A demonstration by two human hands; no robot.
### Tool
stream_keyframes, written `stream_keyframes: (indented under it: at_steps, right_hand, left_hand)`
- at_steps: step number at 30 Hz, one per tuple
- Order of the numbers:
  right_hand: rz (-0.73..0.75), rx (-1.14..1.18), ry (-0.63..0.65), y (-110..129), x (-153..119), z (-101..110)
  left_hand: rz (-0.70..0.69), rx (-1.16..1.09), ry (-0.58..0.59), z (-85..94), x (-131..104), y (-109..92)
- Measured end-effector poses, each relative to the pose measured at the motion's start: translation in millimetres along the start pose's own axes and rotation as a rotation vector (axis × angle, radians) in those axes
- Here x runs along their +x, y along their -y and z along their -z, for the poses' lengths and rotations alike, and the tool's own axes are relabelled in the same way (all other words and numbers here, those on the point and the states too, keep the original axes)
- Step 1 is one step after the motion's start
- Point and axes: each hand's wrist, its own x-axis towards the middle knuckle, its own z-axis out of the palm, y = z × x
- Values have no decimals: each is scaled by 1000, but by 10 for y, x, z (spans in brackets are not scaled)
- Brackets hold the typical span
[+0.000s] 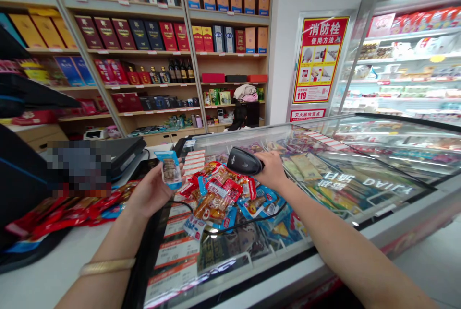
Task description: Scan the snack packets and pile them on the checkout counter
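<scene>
My left hand [154, 190] holds up a small blue snack packet [170, 169] with a clear window, left of centre. A black handheld scanner [245, 160] is gripped in my right hand [272, 169], its head pointing left toward the packet. Below both hands, a pile of red and blue snack packets [219, 194] lies on the glass top of a freezer [230, 266]. The scanner's black cable [248, 222] loops over the glass around the pile.
More red packets [82, 206] lie on the white counter [39, 282] at the left, beside a dark device [126, 155]. Shelves of boxes and bottles [144, 52] stand behind. Someone's dark hair [239, 118] shows beyond the freezer.
</scene>
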Motion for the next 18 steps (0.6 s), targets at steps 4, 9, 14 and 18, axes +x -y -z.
stream_keyframes:
  at_steps: [4, 9, 14, 18]
  right_hand:
    - [38, 22, 15, 31, 2, 20]
    - [119, 52, 60, 126, -7, 71]
    - [216, 49, 181, 215, -21, 97]
    - [240, 55, 234, 249, -35, 95]
  left_hand:
    - [134, -237, -26, -128, -31, 54]
    - [236, -273, -28, -238, -37, 165]
    - [238, -275, -35, -296, -59, 206]
    - [239, -276, -34, -304, -61, 210]
